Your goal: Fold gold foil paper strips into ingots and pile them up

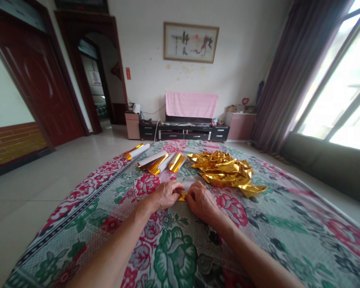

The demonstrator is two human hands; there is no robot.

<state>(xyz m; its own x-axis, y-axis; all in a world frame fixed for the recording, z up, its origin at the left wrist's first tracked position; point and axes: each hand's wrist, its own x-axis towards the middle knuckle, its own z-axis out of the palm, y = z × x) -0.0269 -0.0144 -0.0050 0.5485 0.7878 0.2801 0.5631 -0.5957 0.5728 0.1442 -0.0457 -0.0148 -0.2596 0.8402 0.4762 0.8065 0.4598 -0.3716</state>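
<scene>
Both of my hands meet at the middle of the flowered tablecloth, over a small piece of gold foil paper with a white back. My left hand pinches its left side with curled fingers. From the right, my right hand grips the same piece, thumb and fingers pressed together. Most of the paper is hidden under the fingers. Just beyond my right hand lies a heap of folded gold foil pieces. Curled sheets of gold foil paper, white on one side, rest beyond my left hand.
A further curled gold and white sheet lies near the table's far left edge. The round table wears a red, green and grey flowered cloth. Beyond it stand a low black cabinet and a pink cloth draped over something.
</scene>
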